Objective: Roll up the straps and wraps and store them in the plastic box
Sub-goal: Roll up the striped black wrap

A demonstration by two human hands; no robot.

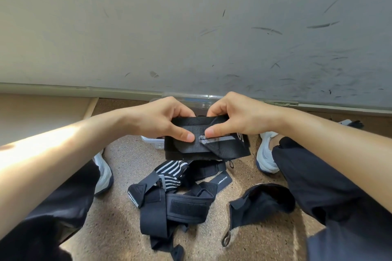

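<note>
Fingers (183, 133) of both hands pinch the black wrap (214, 150): the 2 thumbs press its front face almost tip to tip, the rest curl behind its top edge. The wrap is held up in front of the plastic box (151, 141), hiding most of it. If 1 thumb slips, the loose folds would likely spring open and the roll go slack. The left hand (157, 119) and right hand (239, 115) meet at centre, forearms angled inward, beyond the pile of straps (176, 199) on the floor (118, 229).
</note>
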